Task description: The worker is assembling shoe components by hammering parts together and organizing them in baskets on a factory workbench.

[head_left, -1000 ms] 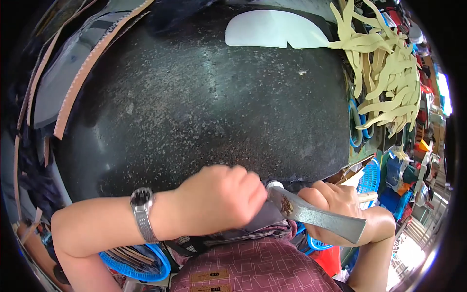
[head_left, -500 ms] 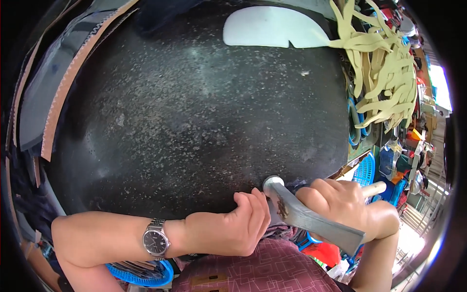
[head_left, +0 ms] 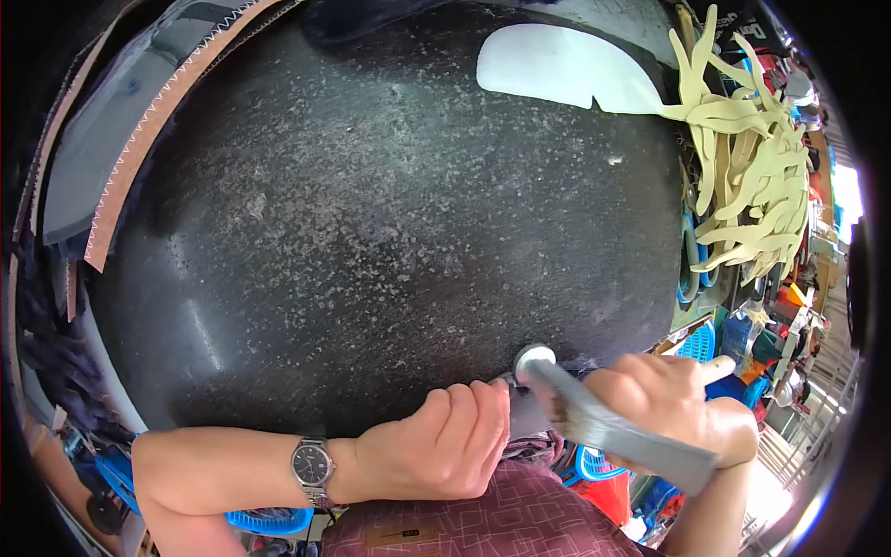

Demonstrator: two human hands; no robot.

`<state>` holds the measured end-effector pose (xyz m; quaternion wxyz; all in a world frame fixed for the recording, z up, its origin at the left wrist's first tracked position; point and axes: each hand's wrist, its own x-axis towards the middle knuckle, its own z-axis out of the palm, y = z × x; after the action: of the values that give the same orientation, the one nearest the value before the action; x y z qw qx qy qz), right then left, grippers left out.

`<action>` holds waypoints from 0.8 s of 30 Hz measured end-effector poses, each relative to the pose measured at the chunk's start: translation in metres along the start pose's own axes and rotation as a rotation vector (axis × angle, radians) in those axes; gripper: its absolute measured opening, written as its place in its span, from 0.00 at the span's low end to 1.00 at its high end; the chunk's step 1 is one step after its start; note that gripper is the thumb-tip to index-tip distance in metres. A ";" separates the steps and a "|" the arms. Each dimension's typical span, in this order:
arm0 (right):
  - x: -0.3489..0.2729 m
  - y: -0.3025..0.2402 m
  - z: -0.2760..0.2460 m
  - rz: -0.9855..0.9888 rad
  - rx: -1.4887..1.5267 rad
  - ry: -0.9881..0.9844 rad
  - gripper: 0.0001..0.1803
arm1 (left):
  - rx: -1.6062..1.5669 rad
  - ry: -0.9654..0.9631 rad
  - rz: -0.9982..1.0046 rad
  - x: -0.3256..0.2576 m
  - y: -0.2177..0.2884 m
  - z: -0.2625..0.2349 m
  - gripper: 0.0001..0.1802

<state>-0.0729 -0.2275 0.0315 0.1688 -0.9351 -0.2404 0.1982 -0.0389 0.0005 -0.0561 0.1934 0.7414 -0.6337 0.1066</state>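
A large dark speckled slab [head_left: 390, 232] fills the view. My left hand [head_left: 436, 446], a watch [head_left: 311, 461] on its wrist, is curled into a fist at the slab's near edge, fingers closed over a small dark grey piece [head_left: 526, 420]. My right hand [head_left: 664, 404] grips the flat grey handle of a metal hammer-like tool [head_left: 608, 429]. Its round head [head_left: 534, 356] rests at the slab's edge, just right of my left fingers. Most of the dark piece is hidden between my hands.
A white cut-out sheet [head_left: 557, 70] lies at the far side, beside a heap of cream strips [head_left: 747, 186]. A grey panel with a tan stitched edge [head_left: 121, 121] lies on the left. Blue baskets [head_left: 698, 342] and clutter crowd the right.
My left hand has slid back from on top of the slab's edge to lower down, nearer my body, and curled tighter. The tool's head stays at the slab's near edge.
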 end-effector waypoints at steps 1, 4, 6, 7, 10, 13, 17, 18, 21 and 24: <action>-0.001 -0.002 -0.003 0.017 -0.007 -0.001 0.15 | -0.008 0.011 0.011 0.002 0.001 0.002 0.09; 0.008 -0.001 -0.005 -0.059 -0.099 0.043 0.15 | 0.088 -0.022 0.049 0.001 0.004 0.002 0.09; 0.012 -0.002 -0.004 -0.095 -0.120 0.014 0.15 | 0.252 -0.030 0.097 0.001 0.004 0.002 0.15; 0.013 -0.004 -0.005 -0.117 -0.152 -0.020 0.15 | 0.253 -0.027 0.095 0.003 0.005 0.002 0.15; 0.014 -0.004 -0.016 -0.125 -0.146 -0.044 0.15 | 0.257 -0.040 0.137 0.007 0.007 0.001 0.15; 0.015 -0.003 -0.013 -0.142 -0.140 0.060 0.14 | 0.256 -0.047 0.135 0.003 0.009 0.001 0.10; 0.005 -0.008 -0.016 -0.088 -0.113 -0.193 0.13 | 0.012 -0.017 -0.155 0.001 0.013 -0.003 0.12; 0.003 -0.006 -0.012 -0.064 -0.053 -0.175 0.14 | -0.155 -0.035 -0.282 0.002 0.014 -0.004 0.11; 0.003 -0.001 -0.017 -0.047 0.010 -0.201 0.16 | -0.324 -0.011 -0.449 0.016 0.004 0.001 0.09; -0.004 -0.003 -0.022 0.077 -0.134 -0.087 0.20 | -0.248 0.012 -0.366 0.032 -0.004 0.010 0.09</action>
<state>-0.0674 -0.2320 0.0529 0.0875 -0.9434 -0.2241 0.2283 -0.0307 -0.0319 -0.0528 0.3027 0.8140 -0.4958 -0.0045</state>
